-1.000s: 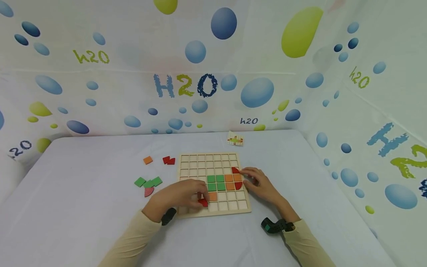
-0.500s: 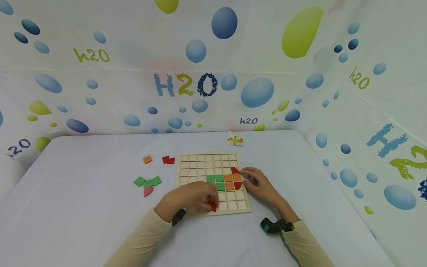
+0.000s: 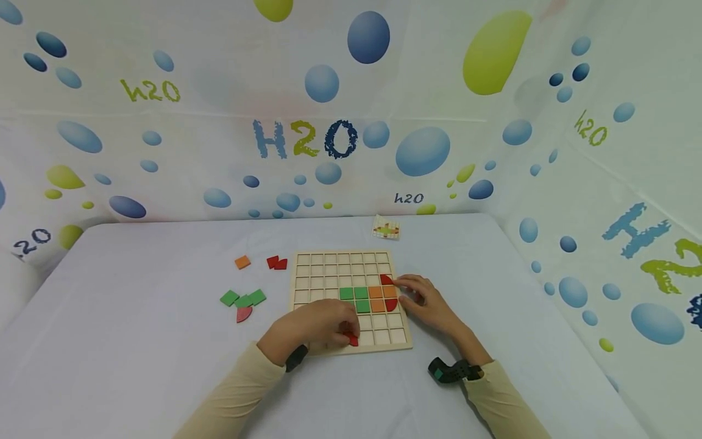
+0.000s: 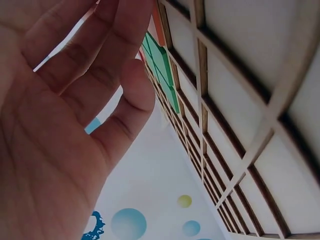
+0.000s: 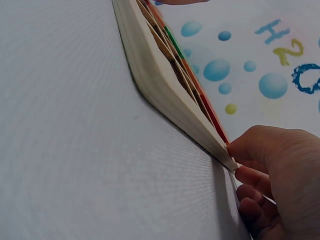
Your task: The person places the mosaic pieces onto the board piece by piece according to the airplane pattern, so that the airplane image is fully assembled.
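Observation:
My left hand [image 3: 323, 324] is over the front part of a wooden grid board [image 3: 381, 337]. Its fingers and thumb pinch a small red tile [image 3: 353, 341], mostly covered by the fingertips. In the left wrist view the curved fingers hide that tile, and green tiles [image 4: 160, 65] show beyond them. Green tiles [image 3: 347, 293], orange tiles [image 3: 375, 292] and red rounded tiles [image 3: 391, 305] lie in the board's cells. My right hand [image 3: 430, 305] rests at the right edge, fingers loosely bent. In the right wrist view its fingertips touch the board's side [image 5: 200, 135].
Left of the board lie loose green tiles [image 3: 229, 298], a paler red quarter-round tile [image 3: 244, 314], an orange square tile [image 3: 242, 262] and overlapping red tiles [image 3: 280, 264]. A small pattern card [image 3: 386, 228] lies behind the board on the white-covered table [image 3: 148, 341].
My left hand has moved right across the board with the red tile, then nearly stopped. It now covers the orange tile seen near the front earlier. My right hand stays at the edge.

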Motion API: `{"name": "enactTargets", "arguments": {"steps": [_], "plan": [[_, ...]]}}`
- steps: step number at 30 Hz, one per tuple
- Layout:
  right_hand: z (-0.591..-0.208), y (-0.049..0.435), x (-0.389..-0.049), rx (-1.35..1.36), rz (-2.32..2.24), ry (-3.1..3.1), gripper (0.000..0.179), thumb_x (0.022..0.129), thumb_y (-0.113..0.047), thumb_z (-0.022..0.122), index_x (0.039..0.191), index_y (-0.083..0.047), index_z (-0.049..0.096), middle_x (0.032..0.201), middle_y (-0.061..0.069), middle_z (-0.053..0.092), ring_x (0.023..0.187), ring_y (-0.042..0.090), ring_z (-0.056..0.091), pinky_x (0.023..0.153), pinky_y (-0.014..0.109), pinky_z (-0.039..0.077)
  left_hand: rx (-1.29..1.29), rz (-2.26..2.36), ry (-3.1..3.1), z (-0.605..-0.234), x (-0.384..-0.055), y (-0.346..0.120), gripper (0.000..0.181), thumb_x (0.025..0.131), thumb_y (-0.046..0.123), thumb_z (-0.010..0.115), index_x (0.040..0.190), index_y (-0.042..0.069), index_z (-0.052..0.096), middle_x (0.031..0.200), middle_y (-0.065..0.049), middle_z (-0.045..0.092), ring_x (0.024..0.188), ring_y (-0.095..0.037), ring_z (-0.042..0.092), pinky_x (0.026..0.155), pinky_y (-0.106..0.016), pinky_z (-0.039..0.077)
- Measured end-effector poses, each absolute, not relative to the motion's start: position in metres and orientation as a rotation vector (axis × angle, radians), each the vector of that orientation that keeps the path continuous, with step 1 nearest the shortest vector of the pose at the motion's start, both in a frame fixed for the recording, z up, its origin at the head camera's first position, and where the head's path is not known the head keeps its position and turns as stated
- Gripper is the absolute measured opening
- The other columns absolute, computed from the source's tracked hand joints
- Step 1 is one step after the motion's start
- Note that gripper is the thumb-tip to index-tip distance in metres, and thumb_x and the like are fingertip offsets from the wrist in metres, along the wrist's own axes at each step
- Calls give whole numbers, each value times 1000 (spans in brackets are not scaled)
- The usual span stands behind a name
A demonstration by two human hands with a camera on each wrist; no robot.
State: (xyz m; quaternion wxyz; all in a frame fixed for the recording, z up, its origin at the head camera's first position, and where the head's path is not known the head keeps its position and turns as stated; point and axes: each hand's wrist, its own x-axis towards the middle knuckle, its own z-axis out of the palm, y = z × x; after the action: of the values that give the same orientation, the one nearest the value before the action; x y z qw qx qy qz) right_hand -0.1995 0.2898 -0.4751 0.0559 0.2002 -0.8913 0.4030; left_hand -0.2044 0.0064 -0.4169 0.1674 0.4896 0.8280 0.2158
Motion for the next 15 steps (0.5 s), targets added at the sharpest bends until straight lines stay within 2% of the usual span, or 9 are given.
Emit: {"name": "enactTargets", "arguments": {"steps": [15], "plan": [[-473,289,-198,616,1204,-2707,35,92,-7,65,127,-3,62,130,17,56,96,21,48,75,26,41,1339,631,2431,-419,-203,-8,6,90,16,70,94,13,73,84,11,58,78,-5,53,76,-22,49]]}}
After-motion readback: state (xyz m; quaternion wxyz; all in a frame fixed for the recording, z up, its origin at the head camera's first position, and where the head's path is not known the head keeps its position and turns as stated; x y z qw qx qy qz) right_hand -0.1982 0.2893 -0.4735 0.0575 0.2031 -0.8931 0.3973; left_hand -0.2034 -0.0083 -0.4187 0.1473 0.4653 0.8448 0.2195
